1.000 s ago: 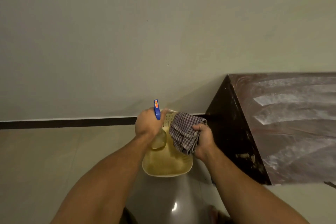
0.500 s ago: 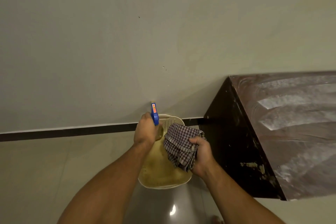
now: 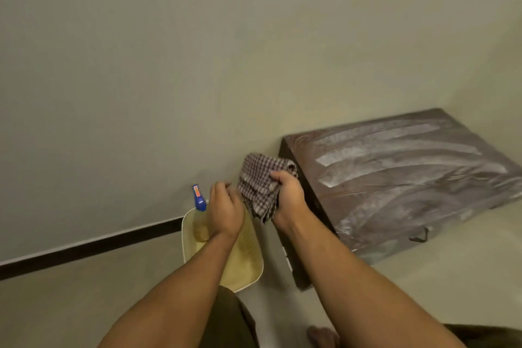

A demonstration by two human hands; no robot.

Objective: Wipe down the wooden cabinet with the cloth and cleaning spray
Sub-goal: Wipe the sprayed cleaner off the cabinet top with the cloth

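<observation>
The dark wooden cabinet [image 3: 409, 178] stands low against the wall at the right, its top covered in pale dusty streaks. My right hand [image 3: 288, 198] grips a bunched checked cloth [image 3: 255, 181] just left of the cabinet's near corner. The spray bottle [image 3: 199, 217], clear with a blue nozzle, stands upright in a cream plastic basket [image 3: 245, 263] on the floor. My left hand [image 3: 226, 212] hovers over the basket just right of the bottle, fingers loosely curled and holding nothing, its fingertips close to the cloth.
A plain wall fills the upper view, with a dark skirting strip [image 3: 84, 246] along the floor. My knee in dark shorts [image 3: 226, 319] and a bare foot [image 3: 322, 336] are at the bottom. A small dark handle [image 3: 421, 234] hangs on the cabinet's front.
My left hand has let go of the spray bottle, which now stands in the basket. My right hand has lifted the cloth up toward the cabinet. The view has swung, showing more of the cabinet.
</observation>
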